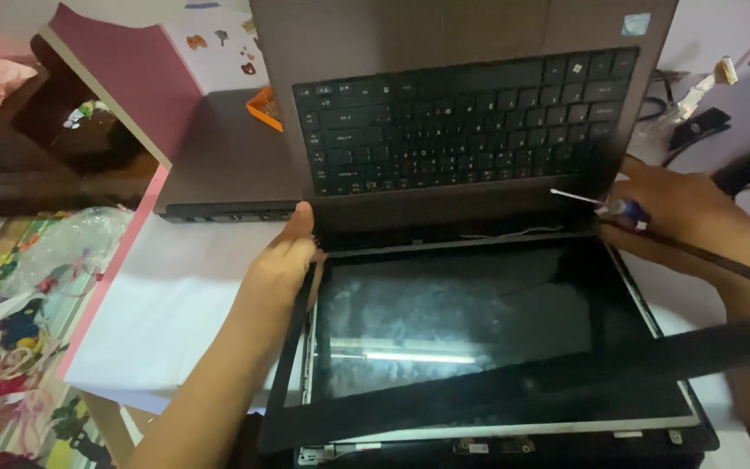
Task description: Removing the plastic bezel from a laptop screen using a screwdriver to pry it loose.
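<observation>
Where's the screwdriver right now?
In the head view, the screwdriver is in the right hand, right of centre, between the keyboard and the screen.

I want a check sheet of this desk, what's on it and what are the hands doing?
Surface: white table.
Job's things: brown open laptop; its loose black screen frame, partly lifted off the glossy screen.
Clutter: second closed dark laptop, orange tray, crumpled clear plastic.
Grippers: left hand grips the frame's edge; right hand holds a small blue-handled screwdriver.
Cables: black leads, far right.
Surroundings: floral cloth, dark wooden furniture.
</observation>
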